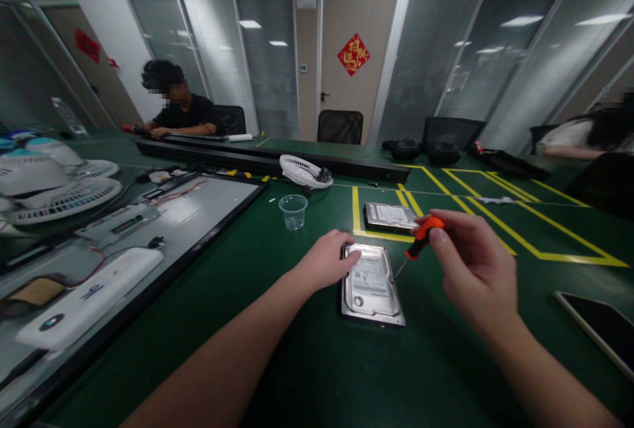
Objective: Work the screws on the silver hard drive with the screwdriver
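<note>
A silver hard drive (369,286) lies flat on the green table. My left hand (329,259) rests on its upper left edge, the thumb on the metal cover and the other fingers around the far corner. Between the fingertips of my right hand (470,256) is an orange and black screwdriver (422,238), tilted, with its tip at the drive's right edge. Just beyond is a second hard drive (391,215), close to the yellow tape. A clear plastic cup (293,212) stands beyond my left hand.
An opened flat panel (198,216) with a white device (94,296) spans the left. White fan parts (306,172) and a long black bar (347,167) lie farther back. A phone (601,329) is at right. Two people sit across the table.
</note>
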Demonstrator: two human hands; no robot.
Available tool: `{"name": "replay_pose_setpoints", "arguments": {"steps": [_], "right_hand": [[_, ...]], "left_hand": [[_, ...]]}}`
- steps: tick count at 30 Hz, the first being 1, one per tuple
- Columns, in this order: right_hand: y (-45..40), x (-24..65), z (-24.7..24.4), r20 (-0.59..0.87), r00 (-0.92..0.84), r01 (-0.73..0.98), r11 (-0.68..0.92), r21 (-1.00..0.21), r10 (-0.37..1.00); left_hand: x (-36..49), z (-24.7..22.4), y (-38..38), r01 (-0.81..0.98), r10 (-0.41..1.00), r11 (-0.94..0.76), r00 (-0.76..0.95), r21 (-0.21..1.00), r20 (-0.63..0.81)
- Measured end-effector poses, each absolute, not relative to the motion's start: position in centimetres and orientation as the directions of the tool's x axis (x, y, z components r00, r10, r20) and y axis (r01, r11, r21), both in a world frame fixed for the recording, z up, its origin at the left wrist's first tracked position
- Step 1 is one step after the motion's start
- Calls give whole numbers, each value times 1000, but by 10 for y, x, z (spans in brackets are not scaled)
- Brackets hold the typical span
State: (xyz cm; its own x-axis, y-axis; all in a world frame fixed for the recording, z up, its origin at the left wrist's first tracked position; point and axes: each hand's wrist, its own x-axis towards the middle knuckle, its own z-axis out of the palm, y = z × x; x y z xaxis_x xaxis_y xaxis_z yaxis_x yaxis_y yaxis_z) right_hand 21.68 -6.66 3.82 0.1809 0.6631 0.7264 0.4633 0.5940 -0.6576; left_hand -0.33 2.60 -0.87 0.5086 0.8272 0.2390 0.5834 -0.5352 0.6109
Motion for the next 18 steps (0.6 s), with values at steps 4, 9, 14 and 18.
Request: {"name": "replay_pose_setpoints", "arguments": {"steps": [4, 9, 14, 18], "right_hand": [[-64, 217, 37, 748, 188, 520, 581, -626, 637], [-62, 221, 35, 749, 165, 559, 565, -607, 642], [-65, 221, 37, 741, 166, 534, 572, -622, 651], [-67, 218, 38, 705, 158, 449, 586, -674, 691]], "left_hand": [[-4, -7, 25, 594, 832, -526, 507, 609, 225], [-4, -8, 25, 585, 830, -530, 508, 613, 232], [-4, -7, 25, 597, 837, -516, 503, 615, 214], [-4, -7, 25, 587, 834, -519, 507, 621, 218]]}}
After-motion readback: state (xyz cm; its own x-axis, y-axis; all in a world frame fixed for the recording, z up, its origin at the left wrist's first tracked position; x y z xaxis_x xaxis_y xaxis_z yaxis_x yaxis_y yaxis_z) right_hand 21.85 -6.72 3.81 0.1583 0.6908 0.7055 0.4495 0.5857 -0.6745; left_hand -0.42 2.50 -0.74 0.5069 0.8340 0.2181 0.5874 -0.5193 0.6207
